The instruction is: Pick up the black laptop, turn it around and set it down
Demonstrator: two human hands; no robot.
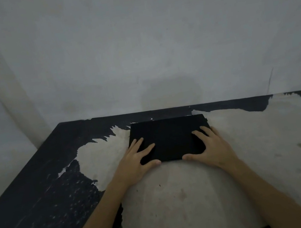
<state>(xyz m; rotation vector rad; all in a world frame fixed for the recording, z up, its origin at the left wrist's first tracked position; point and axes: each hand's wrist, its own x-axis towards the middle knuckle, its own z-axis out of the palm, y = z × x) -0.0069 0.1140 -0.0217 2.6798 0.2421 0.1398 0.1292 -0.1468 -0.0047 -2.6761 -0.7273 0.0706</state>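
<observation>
Left hand (pixel 136 163), right hand (pixel 209 149): fingers spread flat, gripping closed black laptop (pixel 170 140) on table (pixel 252 156).

Single head-worn camera, wide-angle, looking forward and down across the worn black-and-white painted table (pixel 179 198), close above it, facing the pale draped cloth backdrop (pixel 134 46).

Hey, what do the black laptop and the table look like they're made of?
Black laptop: matte black shell, no glare, probably plastic or coated metal; too dark to tell. Table: a black painted top, coating flaked off in ragged patches to pale material beneath, possibly wood or board.
</observation>
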